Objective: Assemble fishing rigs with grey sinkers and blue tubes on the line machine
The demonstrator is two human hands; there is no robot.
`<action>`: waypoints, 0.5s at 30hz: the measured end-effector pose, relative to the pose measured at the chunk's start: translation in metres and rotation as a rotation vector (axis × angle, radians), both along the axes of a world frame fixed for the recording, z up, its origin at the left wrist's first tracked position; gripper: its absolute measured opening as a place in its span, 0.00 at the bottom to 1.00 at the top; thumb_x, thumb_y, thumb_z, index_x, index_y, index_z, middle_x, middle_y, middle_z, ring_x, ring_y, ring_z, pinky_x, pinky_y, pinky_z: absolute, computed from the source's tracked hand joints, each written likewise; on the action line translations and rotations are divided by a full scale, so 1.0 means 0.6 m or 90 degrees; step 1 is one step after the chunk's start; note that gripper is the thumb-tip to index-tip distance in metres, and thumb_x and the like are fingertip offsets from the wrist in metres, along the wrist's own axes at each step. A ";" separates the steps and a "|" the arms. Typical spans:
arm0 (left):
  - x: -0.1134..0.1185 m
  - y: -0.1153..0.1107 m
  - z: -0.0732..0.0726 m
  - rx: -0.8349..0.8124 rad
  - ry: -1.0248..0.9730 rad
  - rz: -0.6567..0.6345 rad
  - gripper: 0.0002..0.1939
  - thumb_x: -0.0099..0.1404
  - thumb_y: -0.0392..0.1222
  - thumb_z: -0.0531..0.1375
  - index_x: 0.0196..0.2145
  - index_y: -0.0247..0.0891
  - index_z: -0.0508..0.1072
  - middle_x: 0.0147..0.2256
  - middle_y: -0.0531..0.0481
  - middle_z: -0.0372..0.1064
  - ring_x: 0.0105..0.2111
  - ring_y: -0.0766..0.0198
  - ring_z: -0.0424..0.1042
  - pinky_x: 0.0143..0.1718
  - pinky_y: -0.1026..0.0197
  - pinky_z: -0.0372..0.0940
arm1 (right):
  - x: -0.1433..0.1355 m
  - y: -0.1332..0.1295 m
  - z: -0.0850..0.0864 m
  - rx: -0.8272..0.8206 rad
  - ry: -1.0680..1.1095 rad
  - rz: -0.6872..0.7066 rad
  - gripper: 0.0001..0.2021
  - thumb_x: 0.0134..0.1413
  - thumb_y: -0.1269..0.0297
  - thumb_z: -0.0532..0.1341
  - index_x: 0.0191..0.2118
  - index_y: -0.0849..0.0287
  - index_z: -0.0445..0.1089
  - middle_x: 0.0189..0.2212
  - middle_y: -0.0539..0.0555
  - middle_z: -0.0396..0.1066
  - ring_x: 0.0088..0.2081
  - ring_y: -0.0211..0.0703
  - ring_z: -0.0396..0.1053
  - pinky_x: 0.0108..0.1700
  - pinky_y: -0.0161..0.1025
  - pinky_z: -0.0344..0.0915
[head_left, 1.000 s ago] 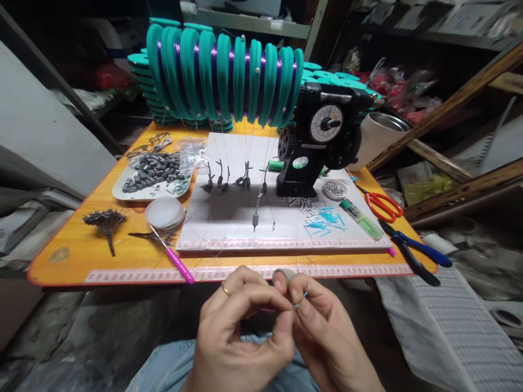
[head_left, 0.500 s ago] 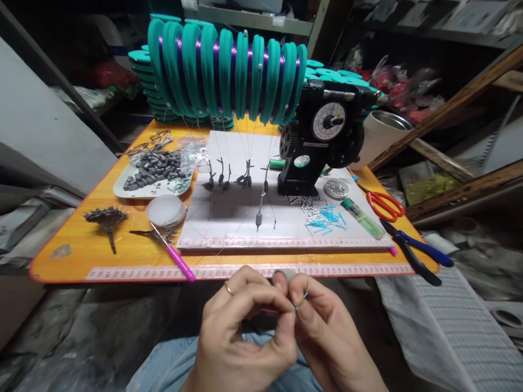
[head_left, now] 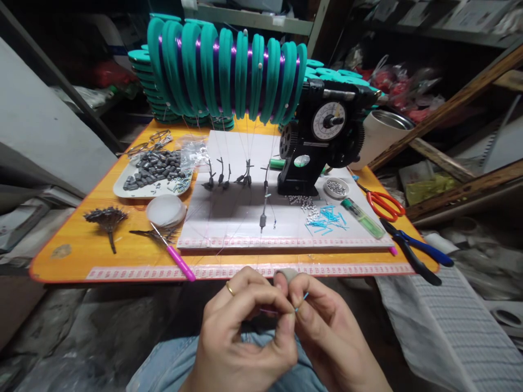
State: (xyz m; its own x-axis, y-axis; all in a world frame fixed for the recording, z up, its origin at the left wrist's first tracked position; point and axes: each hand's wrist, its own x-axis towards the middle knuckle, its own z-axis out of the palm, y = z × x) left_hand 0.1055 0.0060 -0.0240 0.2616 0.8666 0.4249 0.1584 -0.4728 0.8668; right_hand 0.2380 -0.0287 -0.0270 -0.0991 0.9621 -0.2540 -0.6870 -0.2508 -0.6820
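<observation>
My left hand (head_left: 249,326) and my right hand (head_left: 329,324) meet in front of the table's near edge, fingertips touching. A thin blue stick (head_left: 305,296), like a short piece of tubing, pokes out of the pinch of my right hand. The left thumb and forefinger are closed at its lower end, where a fine purplish line (head_left: 267,311) seems to run; the exact grip is hidden. A grey wrap (head_left: 287,274) covers a finger of the right hand. Beyond them, a dark sinker (head_left: 262,221) hangs on line over the white board (head_left: 229,231).
Teal spools (head_left: 224,71) on a black winding machine (head_left: 304,169) stand at the back. A tray (head_left: 122,190) of sinkers and a pink-handled tool (head_left: 180,262) lie left. Blue sticks (head_left: 327,219), red-handled scissors (head_left: 384,206) and blue-handled pliers (head_left: 425,250) lie right.
The hanging sinker has swung slightly to the right, and a pale bit shows on its line. Both hands hold almost the same pose.
</observation>
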 end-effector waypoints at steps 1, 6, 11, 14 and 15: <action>0.000 0.000 0.000 -0.002 -0.001 0.001 0.13 0.59 0.23 0.61 0.33 0.42 0.71 0.29 0.57 0.66 0.28 0.71 0.71 0.32 0.71 0.72 | 0.001 0.000 0.000 0.005 -0.005 0.001 0.08 0.54 0.57 0.71 0.33 0.54 0.75 0.35 0.49 0.70 0.36 0.38 0.68 0.41 0.34 0.65; 0.001 0.001 0.002 0.001 0.000 0.004 0.14 0.59 0.22 0.60 0.33 0.42 0.71 0.29 0.56 0.67 0.28 0.70 0.71 0.30 0.72 0.71 | 0.003 -0.001 -0.001 0.009 -0.019 0.004 0.08 0.56 0.58 0.71 0.33 0.54 0.75 0.35 0.49 0.69 0.37 0.37 0.67 0.42 0.32 0.64; 0.001 0.002 0.002 0.003 0.004 -0.003 0.13 0.59 0.22 0.60 0.33 0.41 0.71 0.29 0.56 0.67 0.28 0.71 0.71 0.29 0.73 0.70 | 0.003 -0.002 -0.002 0.002 -0.010 0.004 0.07 0.56 0.59 0.71 0.33 0.55 0.76 0.36 0.50 0.70 0.37 0.36 0.67 0.43 0.31 0.64; 0.001 0.003 0.002 0.002 0.006 -0.003 0.14 0.60 0.22 0.60 0.33 0.41 0.71 0.29 0.57 0.66 0.29 0.71 0.71 0.30 0.73 0.71 | 0.004 -0.002 -0.003 0.007 -0.008 0.007 0.07 0.56 0.58 0.71 0.34 0.55 0.76 0.35 0.50 0.70 0.37 0.36 0.67 0.43 0.32 0.64; 0.001 0.003 0.002 0.002 0.007 -0.002 0.14 0.60 0.22 0.60 0.33 0.41 0.71 0.29 0.57 0.66 0.29 0.71 0.71 0.31 0.73 0.71 | 0.004 -0.001 -0.003 0.008 -0.009 0.007 0.08 0.56 0.58 0.71 0.34 0.55 0.76 0.36 0.50 0.70 0.37 0.36 0.67 0.43 0.32 0.64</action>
